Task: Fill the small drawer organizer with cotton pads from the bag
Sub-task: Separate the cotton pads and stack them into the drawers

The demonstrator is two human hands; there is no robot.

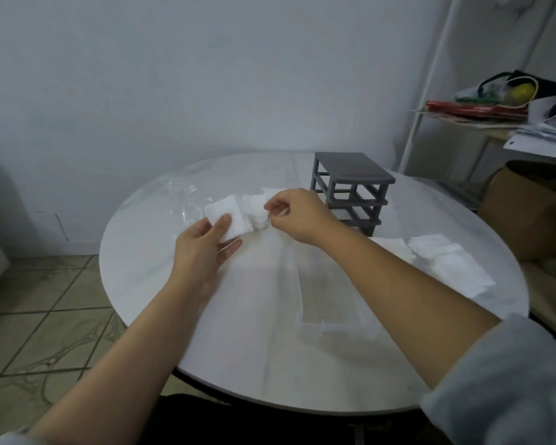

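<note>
The stack of cotton pads [230,213] sits at the far middle of the desk [238,348], at the mouth of the clear bag [178,200]. The left hand [203,248] grasps this stack, thumb on top and fingers beneath. Just beside it lies a second clump [254,210] of pads. The right hand [297,216] pinches the near edge of that clump with curled fingertips.

The clear drawer [331,300] lies on the desk nearer the person and appears to hold no pads. The grey organizer frame [353,187] stands behind the right hand with its slots vacant. A loose pile [443,261] of pads lies near the right edge of the desk.

Hazards, as judged from this layout:

- Stack separation. The pads are soft and unbound. A grip at one edge may lift only the upper pads and scatter the rest.
- Snagging. The limp bag film may drag along with the stack.
- Collision. The right wrist is close to the frame, so a quick pull may knock it.
- Missed placement. The transparent drawer walls are hard to see, so pads may land outside.
- Loss over the edge. A sweeping forearm may push the loose pile off the desk.
</note>
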